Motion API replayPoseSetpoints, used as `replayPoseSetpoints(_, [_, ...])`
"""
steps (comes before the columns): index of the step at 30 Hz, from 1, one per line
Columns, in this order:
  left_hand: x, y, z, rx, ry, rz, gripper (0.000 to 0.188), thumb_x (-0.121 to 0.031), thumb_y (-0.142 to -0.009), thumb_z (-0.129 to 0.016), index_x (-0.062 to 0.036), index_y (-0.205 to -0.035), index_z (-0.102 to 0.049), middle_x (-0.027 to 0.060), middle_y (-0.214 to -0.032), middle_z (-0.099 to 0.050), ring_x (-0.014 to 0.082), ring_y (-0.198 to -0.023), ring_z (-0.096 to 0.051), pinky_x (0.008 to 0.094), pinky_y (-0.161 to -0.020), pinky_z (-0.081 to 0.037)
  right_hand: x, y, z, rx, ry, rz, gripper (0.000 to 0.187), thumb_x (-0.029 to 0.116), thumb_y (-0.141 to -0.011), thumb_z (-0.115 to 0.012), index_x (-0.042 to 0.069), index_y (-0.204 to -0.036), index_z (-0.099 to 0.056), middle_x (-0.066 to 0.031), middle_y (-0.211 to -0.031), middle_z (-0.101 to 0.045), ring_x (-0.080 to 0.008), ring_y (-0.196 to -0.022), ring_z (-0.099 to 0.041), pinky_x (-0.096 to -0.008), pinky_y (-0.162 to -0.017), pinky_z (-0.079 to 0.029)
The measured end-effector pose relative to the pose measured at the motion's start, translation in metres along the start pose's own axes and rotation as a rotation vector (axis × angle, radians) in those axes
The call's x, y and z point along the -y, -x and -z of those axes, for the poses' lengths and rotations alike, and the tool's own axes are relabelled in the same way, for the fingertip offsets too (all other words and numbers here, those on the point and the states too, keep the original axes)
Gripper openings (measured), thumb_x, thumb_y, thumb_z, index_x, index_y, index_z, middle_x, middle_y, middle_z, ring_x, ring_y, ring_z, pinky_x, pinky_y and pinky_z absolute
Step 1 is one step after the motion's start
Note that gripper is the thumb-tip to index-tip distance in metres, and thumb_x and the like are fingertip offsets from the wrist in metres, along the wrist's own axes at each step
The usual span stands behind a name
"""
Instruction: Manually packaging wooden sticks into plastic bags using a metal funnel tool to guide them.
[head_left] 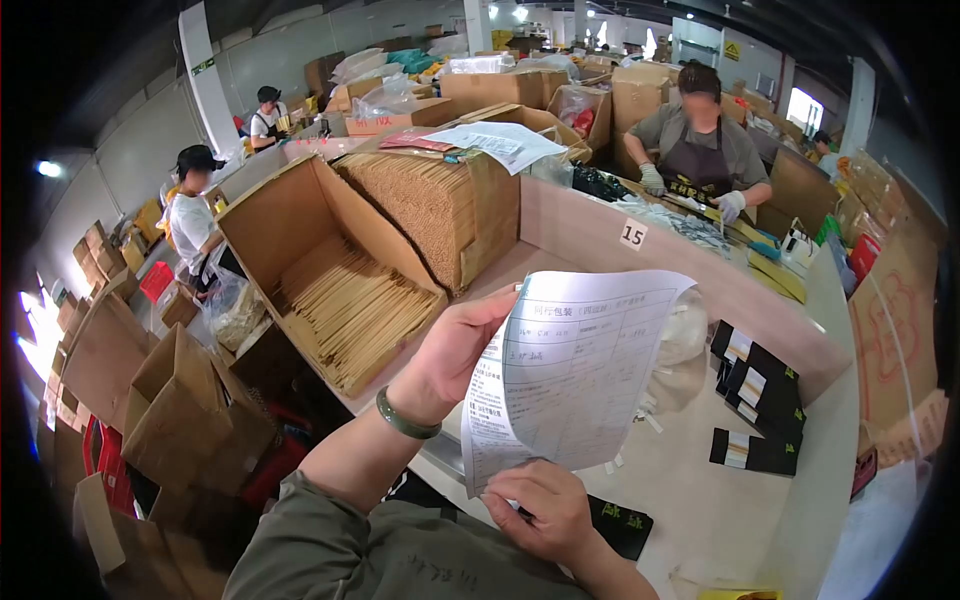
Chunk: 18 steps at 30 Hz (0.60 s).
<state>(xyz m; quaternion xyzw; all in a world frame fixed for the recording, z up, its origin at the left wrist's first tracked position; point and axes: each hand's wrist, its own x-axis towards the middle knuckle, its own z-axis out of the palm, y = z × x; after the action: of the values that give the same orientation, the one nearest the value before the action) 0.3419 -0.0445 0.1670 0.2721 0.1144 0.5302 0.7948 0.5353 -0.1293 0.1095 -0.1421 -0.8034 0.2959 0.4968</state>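
Paper sheets (pixel 590 365), review apparently unfinished: left hand (pixel 452 350) and right hand (pixel 545 508), fingers closed on left and lower edges; black packs (pixel 774 455) laid out, sticks (pixel 350 310) boxed.

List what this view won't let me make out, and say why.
All in the head view:
- Left hand: fingertips hidden behind the printed paper.
- Right hand: whether it pinches the paper is unclear; curled fingers hide the contact.
- Black package: partly covered by the right hand.
- Yellow item: cut off by the lower edge.
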Motion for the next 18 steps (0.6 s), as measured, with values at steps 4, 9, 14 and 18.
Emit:
replayPoseSetpoints(4, [-0.004, 0.004, 0.004, -0.027, -0.004, -0.007, 0.029, -0.018, -0.104, -0.045, -0.0014, -0.126, -0.055, 0.0089, -0.116, -0.067, 0.0172, -0.100, -0.067, 0.0325, -0.088, -0.055, 0.005, 0.000, -0.008, 0.002, 0.029, -0.008, 0.011, 0.003, -0.077, -0.076, 0.004, -0.085, -0.068, -0.0084, -0.083, -0.070, -0.0244, -0.069, -0.066, -0.0325, -0.060, -0.052])
replayPoseSetpoints(9, [-0.011, 0.008, 0.008, 0.019, 0.010, 0.000, 0.029, -0.018, -0.104, -0.045, -0.0013, -0.126, -0.055, 0.0089, -0.116, -0.067, 0.0172, -0.100, -0.067, 0.0328, -0.088, -0.055, 0.011, -0.006, -0.019, 0.023, 0.061, -0.016, 0.011, 0.003, -0.077, -0.076, 0.004, -0.085, -0.069, -0.0085, -0.083, -0.069, -0.0245, -0.069, -0.066, -0.0331, -0.061, -0.053])
replayPoseSetpoints(14, [-0.024, 0.006, 0.023, -0.011, 0.022, 0.016, 0.030, -0.018, -0.104, -0.044, -0.0014, -0.126, -0.055, 0.0091, -0.117, -0.066, 0.0173, -0.103, -0.066, 0.0334, -0.091, -0.054, 0.002, -0.013, -0.035, 0.041, 0.087, -0.050, 0.010, 0.004, -0.078, -0.076, 0.004, -0.085, -0.069, -0.0090, -0.084, -0.069, -0.0249, -0.070, -0.066, -0.0333, -0.062, -0.053])
replayPoseSetpoints(18, [-0.038, 0.000, 0.044, -0.010, 0.125, 0.016, 0.032, -0.014, -0.102, -0.045, 0.0032, -0.128, -0.055, 0.0126, -0.120, -0.065, 0.0213, -0.106, -0.065, 0.0354, -0.092, -0.053, -0.014, -0.021, -0.049, 0.069, 0.064, -0.103, 0.009, 0.006, -0.080, -0.075, 0.004, -0.084, -0.068, -0.0083, -0.083, -0.068, -0.0254, -0.071, -0.066, -0.0341, -0.061, -0.053])
